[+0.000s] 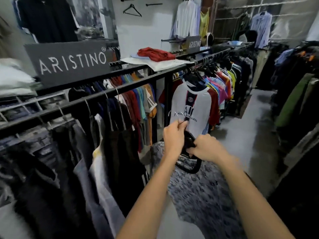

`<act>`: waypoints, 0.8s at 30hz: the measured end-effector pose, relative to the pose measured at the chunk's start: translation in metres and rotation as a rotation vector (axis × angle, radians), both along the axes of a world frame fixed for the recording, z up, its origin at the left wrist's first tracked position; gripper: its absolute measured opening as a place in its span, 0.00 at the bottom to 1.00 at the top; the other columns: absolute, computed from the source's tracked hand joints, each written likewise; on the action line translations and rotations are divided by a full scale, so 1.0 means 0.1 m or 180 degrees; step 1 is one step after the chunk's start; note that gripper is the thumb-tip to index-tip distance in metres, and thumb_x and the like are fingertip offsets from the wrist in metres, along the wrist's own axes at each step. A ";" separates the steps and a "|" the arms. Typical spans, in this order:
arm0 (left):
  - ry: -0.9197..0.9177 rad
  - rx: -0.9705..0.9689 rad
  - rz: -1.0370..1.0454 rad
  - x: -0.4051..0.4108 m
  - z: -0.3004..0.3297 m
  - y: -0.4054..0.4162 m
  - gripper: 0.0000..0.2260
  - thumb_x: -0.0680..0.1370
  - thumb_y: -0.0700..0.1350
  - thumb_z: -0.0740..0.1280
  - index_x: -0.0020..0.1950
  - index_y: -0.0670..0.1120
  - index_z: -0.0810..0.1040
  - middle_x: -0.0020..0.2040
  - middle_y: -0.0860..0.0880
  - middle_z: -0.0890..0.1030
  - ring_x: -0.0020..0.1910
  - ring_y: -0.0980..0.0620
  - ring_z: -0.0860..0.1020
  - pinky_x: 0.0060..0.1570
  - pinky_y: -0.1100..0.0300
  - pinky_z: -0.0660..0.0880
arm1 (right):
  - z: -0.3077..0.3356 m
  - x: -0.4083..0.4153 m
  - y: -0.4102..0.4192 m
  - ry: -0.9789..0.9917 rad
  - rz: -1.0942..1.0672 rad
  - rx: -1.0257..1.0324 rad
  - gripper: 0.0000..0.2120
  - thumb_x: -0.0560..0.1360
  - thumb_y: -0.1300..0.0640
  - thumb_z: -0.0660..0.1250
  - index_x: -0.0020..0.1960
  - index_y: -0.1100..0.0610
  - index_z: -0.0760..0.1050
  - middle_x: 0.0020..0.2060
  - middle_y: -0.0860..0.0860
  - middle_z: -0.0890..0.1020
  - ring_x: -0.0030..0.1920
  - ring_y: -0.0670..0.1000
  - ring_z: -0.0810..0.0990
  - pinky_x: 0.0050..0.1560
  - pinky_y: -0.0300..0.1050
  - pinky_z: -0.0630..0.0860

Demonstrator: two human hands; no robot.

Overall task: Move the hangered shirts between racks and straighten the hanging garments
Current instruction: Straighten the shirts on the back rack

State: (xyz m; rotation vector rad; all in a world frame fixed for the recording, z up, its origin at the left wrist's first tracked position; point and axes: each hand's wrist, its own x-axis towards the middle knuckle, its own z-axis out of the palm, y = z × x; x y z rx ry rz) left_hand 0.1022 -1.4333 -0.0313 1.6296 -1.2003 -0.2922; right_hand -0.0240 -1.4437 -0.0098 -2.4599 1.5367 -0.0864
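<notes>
Right now my right hand (204,146) grips the black hanger (189,152) at its neck, fingers curled round it, and my left hand (174,134) pinches the thin metal hook (179,120) above. A grey patterned shirt (200,190) hangs from that hanger below my hands. Beyond them a white jersey (191,107) hangs on the black rack (120,91), under a folded red garment (156,54).
</notes>
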 end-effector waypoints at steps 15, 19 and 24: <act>0.1554 0.0362 0.0536 1.03 0.17 -0.85 0.23 0.75 0.61 0.70 0.65 0.51 0.71 0.50 0.54 0.80 0.52 0.54 0.79 0.57 0.51 0.77 | 0.19 1.44 -0.93 -0.0679 0.0151 -0.0688 0.08 0.81 0.55 0.62 0.51 0.59 0.77 0.48 0.56 0.81 0.52 0.63 0.81 0.44 0.49 0.67; 0.1612 -0.0065 0.1029 1.22 0.17 -0.95 0.22 0.77 0.58 0.69 0.68 0.52 0.74 0.50 0.55 0.80 0.52 0.56 0.79 0.56 0.54 0.78 | 0.19 1.63 -1.17 -0.0860 0.0569 -0.0658 0.10 0.80 0.52 0.63 0.52 0.55 0.81 0.45 0.54 0.80 0.51 0.61 0.82 0.44 0.48 0.69; 0.1643 -0.0561 0.1779 1.34 0.16 -1.07 0.19 0.79 0.56 0.67 0.67 0.50 0.76 0.51 0.51 0.82 0.51 0.54 0.81 0.57 0.52 0.78 | 0.21 1.73 -1.50 -0.1359 0.1167 -0.0580 0.14 0.79 0.40 0.63 0.54 0.45 0.83 0.47 0.47 0.85 0.51 0.52 0.83 0.42 0.45 0.75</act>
